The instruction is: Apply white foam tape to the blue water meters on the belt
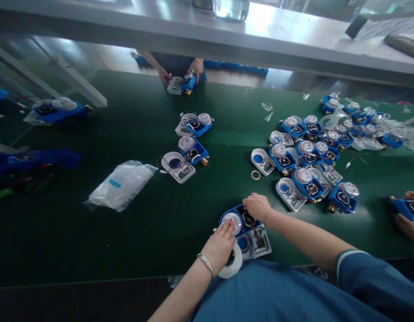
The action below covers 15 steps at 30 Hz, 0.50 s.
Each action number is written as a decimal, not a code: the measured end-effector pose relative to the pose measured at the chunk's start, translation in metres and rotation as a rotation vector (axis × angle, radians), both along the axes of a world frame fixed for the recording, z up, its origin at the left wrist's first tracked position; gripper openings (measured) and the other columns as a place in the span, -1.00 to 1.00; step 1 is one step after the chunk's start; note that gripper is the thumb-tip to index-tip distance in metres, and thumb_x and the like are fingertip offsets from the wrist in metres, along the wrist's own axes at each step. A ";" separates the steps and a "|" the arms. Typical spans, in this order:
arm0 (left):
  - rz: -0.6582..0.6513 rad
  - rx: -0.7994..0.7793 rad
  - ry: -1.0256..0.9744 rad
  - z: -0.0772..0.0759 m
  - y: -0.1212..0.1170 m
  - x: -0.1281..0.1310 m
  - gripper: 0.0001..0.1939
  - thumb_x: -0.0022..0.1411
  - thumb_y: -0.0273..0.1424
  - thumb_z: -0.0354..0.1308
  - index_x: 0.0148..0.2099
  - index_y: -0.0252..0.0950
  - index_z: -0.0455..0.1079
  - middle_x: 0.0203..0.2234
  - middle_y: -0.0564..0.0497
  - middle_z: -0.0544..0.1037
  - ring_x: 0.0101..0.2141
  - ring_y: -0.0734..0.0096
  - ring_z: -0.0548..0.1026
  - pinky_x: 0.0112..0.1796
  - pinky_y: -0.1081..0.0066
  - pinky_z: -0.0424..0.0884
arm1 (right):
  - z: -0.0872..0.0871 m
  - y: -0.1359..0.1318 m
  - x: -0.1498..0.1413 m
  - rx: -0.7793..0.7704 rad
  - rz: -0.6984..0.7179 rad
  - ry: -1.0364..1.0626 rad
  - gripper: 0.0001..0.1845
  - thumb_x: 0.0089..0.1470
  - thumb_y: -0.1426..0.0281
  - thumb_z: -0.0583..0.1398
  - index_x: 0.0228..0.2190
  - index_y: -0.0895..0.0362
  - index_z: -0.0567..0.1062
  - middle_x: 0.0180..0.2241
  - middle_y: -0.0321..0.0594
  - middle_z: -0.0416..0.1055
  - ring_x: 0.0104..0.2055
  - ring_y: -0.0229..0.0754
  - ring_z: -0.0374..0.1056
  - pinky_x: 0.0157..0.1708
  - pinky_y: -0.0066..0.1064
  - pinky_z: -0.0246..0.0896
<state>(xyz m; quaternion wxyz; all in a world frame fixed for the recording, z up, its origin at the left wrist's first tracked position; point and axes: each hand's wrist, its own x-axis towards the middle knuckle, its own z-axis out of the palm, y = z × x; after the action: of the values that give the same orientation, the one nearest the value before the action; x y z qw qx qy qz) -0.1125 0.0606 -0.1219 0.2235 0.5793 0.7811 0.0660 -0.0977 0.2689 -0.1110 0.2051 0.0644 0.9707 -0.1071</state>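
Note:
In front of me lies a blue water meter (232, 218) with a round clear dial and a black wiring compartment. A light grey meter cover (260, 243) rests against its near side, with thin wires between the two. My left hand (220, 243) has its fingertips on the dial, and a roll of white tape (234, 267) is held under its thumb side; the thumb itself is hidden. Over the wiring compartment, my right hand (257, 207) is closed, fingertips pinched down; what they hold is too small to make out.
Several blue meters (307, 154) with grey covers crowd the right side. Two more meters (193, 150) stand mid-table, near a plastic-wrapped packet (123, 185). A copper-coloured ring (255, 175) lies nearby. Co-workers' hands (195, 69) hold parts across the table and at right (408, 226). A metal shelf (207, 38) spans above.

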 end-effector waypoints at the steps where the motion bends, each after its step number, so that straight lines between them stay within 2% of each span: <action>1: -0.001 -0.005 -0.010 -0.001 -0.001 0.000 -0.66 0.08 -0.58 -0.06 -0.07 -0.41 0.32 0.18 -0.23 0.06 0.20 0.18 -0.09 0.15 0.17 0.00 | 0.002 -0.002 0.005 -0.001 -0.004 0.029 -0.71 0.11 0.37 0.00 -0.38 0.12 0.50 -0.31 -0.09 0.42 -0.17 -0.11 0.24 -0.17 -0.32 0.12; 3: 0.018 -0.015 -0.032 -0.003 -0.006 0.000 -0.62 0.01 -0.63 -0.04 -0.09 -0.35 0.32 0.20 -0.18 0.01 0.20 0.19 -0.13 0.15 0.11 -0.01 | 0.003 -0.008 0.020 -0.034 -0.011 0.128 -0.68 0.09 0.24 0.03 -0.19 0.09 0.45 -0.10 -0.07 0.32 -0.01 -0.05 0.14 -0.04 -0.24 0.04; 4: 0.043 -0.017 -0.040 -0.004 -0.009 0.000 -0.61 -0.02 -0.65 -0.05 -0.11 -0.33 0.33 0.21 -0.17 -0.01 0.21 0.18 -0.14 0.14 0.07 -0.01 | 0.001 -0.012 0.027 -0.065 0.000 0.175 -0.56 0.03 0.15 0.09 -0.07 0.04 0.37 0.04 -0.06 0.20 0.08 0.01 0.04 0.02 -0.17 -0.04; 6: 0.123 -0.006 -0.047 -0.006 -0.017 -0.001 -0.61 -0.02 -0.67 -0.06 -0.14 -0.32 0.34 0.22 -0.20 -0.06 0.21 0.14 -0.18 0.13 0.02 -0.02 | -0.007 -0.019 0.039 -0.127 0.046 0.208 -0.17 -0.21 0.04 0.23 0.10 -0.06 0.12 0.21 -0.08 -0.15 0.20 0.19 -0.24 0.08 0.05 -0.22; 8: 0.205 -0.003 -0.072 -0.008 -0.025 -0.004 -0.64 0.01 -0.65 -0.07 -0.15 -0.32 0.35 0.23 -0.23 -0.13 0.20 0.07 -0.17 0.12 0.02 0.01 | -0.015 -0.022 0.043 -0.157 0.090 0.153 0.05 -0.35 0.08 0.32 0.14 -0.16 -0.05 0.25 -0.11 -0.38 0.22 0.31 -0.45 0.05 0.22 -0.34; 10: 0.264 -0.038 -0.136 -0.010 -0.031 -0.007 -0.65 0.04 -0.62 -0.07 -0.12 -0.30 0.35 0.25 -0.21 -0.19 0.18 0.03 -0.02 0.09 0.08 0.13 | -0.020 -0.020 0.039 -0.184 0.081 0.097 0.06 -0.31 0.20 0.32 0.14 -0.22 -0.13 0.26 -0.13 -0.43 0.22 0.33 -0.50 0.00 0.26 -0.26; 12: 0.291 -0.073 -0.209 -0.011 -0.031 -0.010 -0.62 0.06 -0.61 -0.09 -0.10 -0.24 0.34 0.25 -0.14 -0.19 0.10 0.09 0.20 0.01 0.20 0.28 | -0.021 -0.016 0.034 -0.226 0.036 0.077 0.04 -0.26 0.29 0.28 0.14 -0.24 -0.18 0.26 -0.13 -0.43 0.22 0.32 -0.50 -0.05 0.22 -0.09; 15: 0.239 -0.037 -0.221 -0.013 -0.019 -0.012 -0.56 0.04 -0.62 -0.10 -0.07 -0.15 0.34 0.24 -0.01 -0.09 0.03 0.17 0.31 -0.05 0.32 0.37 | -0.022 -0.011 0.037 -0.261 -0.072 0.097 0.05 -0.27 0.34 0.27 0.14 -0.25 -0.20 0.25 -0.11 -0.40 0.22 0.33 -0.49 -0.09 0.18 0.00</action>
<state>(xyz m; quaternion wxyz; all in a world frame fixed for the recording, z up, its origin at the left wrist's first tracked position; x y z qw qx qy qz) -0.1246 0.0417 -0.1352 0.3092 0.4672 0.8162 0.1411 -0.0611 0.2579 -0.1326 0.1607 0.0666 0.9544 -0.2427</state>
